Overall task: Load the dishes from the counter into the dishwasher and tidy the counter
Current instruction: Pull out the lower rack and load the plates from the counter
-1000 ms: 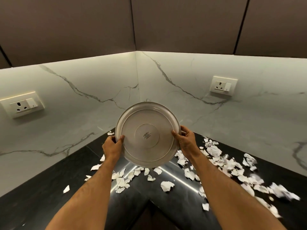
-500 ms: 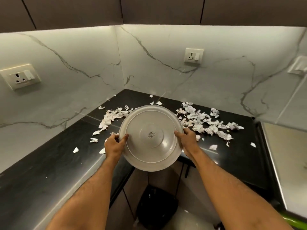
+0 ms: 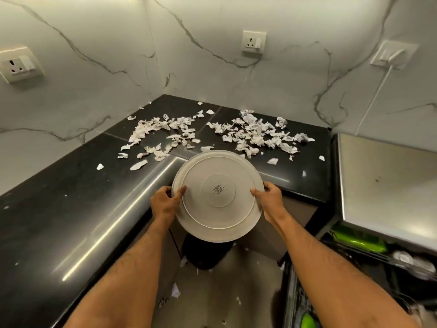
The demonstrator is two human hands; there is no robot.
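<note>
A round white plate (image 3: pixel 217 197) is turned with its underside toward me, a small printed mark at its centre. My left hand (image 3: pixel 165 204) grips its left rim and my right hand (image 3: pixel 269 200) grips its right rim. The plate hangs past the front edge of the black counter (image 3: pixel 82 209), above a black bin (image 3: pixel 205 254) on the floor. Several torn white paper scraps (image 3: pixel 250 133) lie scattered across the counter's back corner. The open dishwasher rack (image 3: pixel 378 261) shows at the lower right with green and glass items inside.
Marble walls with three sockets (image 3: pixel 253 42) close the corner. A steel surface (image 3: pixel 387 181) sits to the right, above the rack. A few paper bits (image 3: pixel 175 291) lie on the floor near the bin.
The plate has come down and back from the counter corner to over the bin. My view has tilted down, bringing the floor, the bin and the dishwasher rack into sight.
</note>
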